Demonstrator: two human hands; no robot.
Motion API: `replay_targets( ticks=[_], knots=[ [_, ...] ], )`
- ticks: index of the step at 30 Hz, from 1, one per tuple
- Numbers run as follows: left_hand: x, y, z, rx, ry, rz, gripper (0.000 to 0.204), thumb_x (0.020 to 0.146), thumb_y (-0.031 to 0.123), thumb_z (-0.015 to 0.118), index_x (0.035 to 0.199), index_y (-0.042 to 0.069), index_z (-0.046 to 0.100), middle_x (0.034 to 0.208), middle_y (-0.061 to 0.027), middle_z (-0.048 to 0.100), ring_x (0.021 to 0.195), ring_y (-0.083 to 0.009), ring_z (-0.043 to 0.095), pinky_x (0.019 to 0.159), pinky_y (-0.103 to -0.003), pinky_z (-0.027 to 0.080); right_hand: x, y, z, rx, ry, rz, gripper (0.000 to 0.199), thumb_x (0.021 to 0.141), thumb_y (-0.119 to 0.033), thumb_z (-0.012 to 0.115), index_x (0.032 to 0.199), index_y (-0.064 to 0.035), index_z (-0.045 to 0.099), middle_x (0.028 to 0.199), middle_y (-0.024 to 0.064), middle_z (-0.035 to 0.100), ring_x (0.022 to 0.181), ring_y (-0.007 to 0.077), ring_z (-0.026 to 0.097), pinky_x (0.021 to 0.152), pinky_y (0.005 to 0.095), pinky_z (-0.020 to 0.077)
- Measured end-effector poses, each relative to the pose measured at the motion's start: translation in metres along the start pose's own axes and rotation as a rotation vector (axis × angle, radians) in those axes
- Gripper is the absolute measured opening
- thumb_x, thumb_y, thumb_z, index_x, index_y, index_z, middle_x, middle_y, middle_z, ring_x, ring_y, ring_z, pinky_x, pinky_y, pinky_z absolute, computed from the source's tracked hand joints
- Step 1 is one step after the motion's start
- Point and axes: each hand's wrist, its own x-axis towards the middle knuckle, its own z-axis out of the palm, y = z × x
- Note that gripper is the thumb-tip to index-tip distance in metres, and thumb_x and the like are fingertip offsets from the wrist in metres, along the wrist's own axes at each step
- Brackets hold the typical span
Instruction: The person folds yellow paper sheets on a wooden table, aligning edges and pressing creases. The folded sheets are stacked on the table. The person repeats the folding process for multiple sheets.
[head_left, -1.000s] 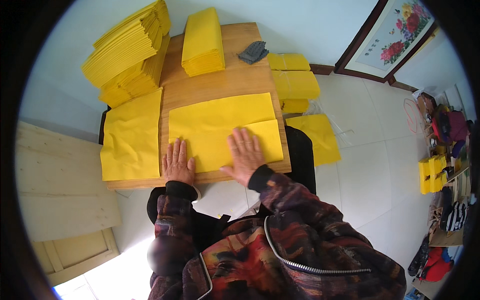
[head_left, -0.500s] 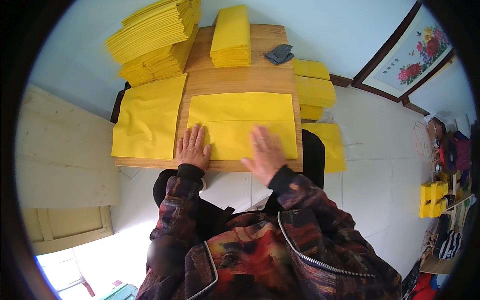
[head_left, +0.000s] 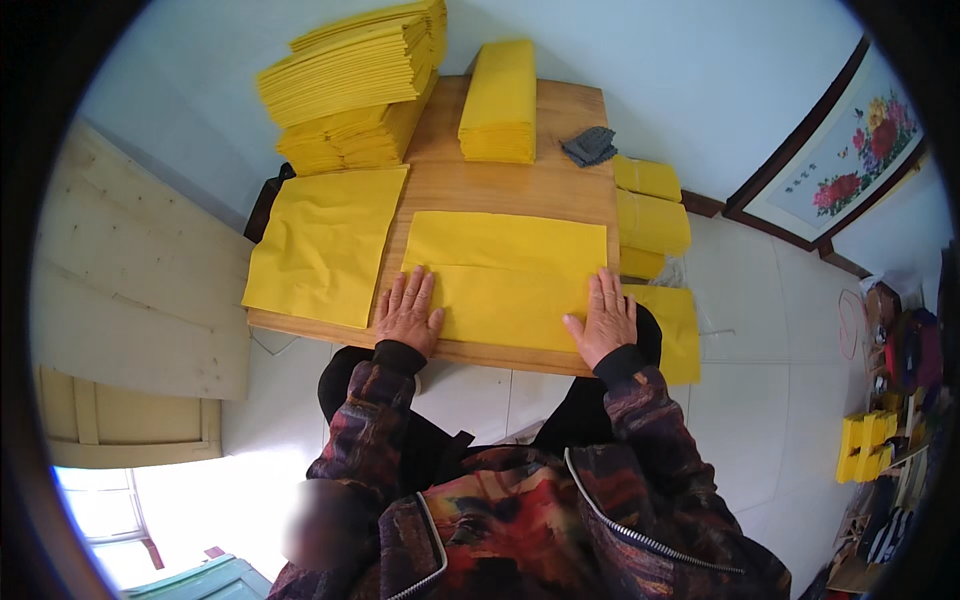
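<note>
A yellow sheet (head_left: pixel 510 300) lies on the wooden table in front of me, its near part folded up over the rest so that a crease or edge runs across it. My left hand (head_left: pixel 408 310) rests flat on its left end, fingers stretched out. At the right end, my right hand (head_left: pixel 606 315) also lies flat with the thumb apart from the fingers. Neither hand grips anything. Left of the folded piece, an unfolded, slightly wrinkled yellow sheet (head_left: pixel 325 245) reaches to the table's left edge.
Tall stacks of folded yellow pieces (head_left: pixel 350 75) stand at the back left of the table (head_left: pixel 430 155). A narrower yellow stack (head_left: pixel 498 100) is at the back middle, with a grey cloth (head_left: pixel 590 147) to its right. Yellow bundles (head_left: pixel 655 220) sit beyond the right edge.
My right hand has moved from the middle right of the folded sheet to its right end and come to rest. My left hand stays at the left end. The whole view has shifted slightly.
</note>
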Motion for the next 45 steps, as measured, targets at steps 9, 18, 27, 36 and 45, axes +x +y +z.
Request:
replay_targets(
  ticks=[9,18,27,36,45],
  knots=[
    [-0.007,0.009,-0.002,0.012,-0.018,-0.074,0.061,0.090,0.045,0.046,0.144,0.018,0.033,0.152,-0.0025,0.027,0.140,-0.0268,0.023,0.112,-0.047,0.016,-0.030,-0.066,0.030,0.011,-0.039,-0.487,0.078,0.078,-0.043,0.067,0.140,-0.0095,0.035,0.150,0.0062,0.027,0.140,0.0263,0.021,0.112,0.0517,0.0145],
    [-0.040,0.053,-0.027,0.067,-0.140,-0.073,0.068,0.088,0.049,0.050,0.145,0.018,0.029,0.155,-0.0041,0.017,0.142,-0.0258,0.015,0.111,-0.056,0.010,-0.034,-0.032,0.017,-0.002,0.069,-0.398,0.079,0.082,-0.044,0.063,0.142,-0.0033,0.030,0.150,0.0122,0.025,0.140,0.0287,0.021,0.112,0.0511,0.0159],
    [-0.060,0.054,-0.013,-0.035,-0.127,0.229,0.081,0.079,0.044,0.065,0.145,0.016,0.027,0.153,-0.0045,0.023,0.141,-0.0234,0.021,0.113,-0.046,0.016,-0.049,-0.014,0.019,0.070,-0.059,-0.460,0.088,0.077,-0.041,0.068,0.144,-0.0029,0.025,0.153,0.0126,0.020,0.142,0.0288,0.015,0.113,0.0487,0.0125],
    [-0.059,-0.013,-0.025,0.019,-0.053,0.258,0.057,0.076,0.006,0.056,0.132,0.013,0.046,0.143,-0.0051,0.041,0.131,-0.0220,0.040,0.108,-0.042,0.029,-0.053,0.022,-0.015,0.128,0.125,-0.203,0.066,0.081,-0.030,0.067,0.133,-0.0008,0.040,0.137,0.0154,0.041,0.129,0.0324,0.036,0.103,0.0472,0.0298],
    [-0.077,0.061,-0.037,-0.176,0.208,0.544,0.027,0.067,0.004,0.059,0.093,0.009,0.062,0.086,-0.0068,0.057,0.078,-0.0256,0.058,0.068,-0.039,0.045,-0.069,-0.029,0.003,1.242,-0.264,-0.165,0.042,0.088,-0.019,0.063,0.121,0.0023,0.048,0.086,0.0135,0.063,0.068,0.0188,0.061,0.061,0.0287,0.0486]
  ],
)
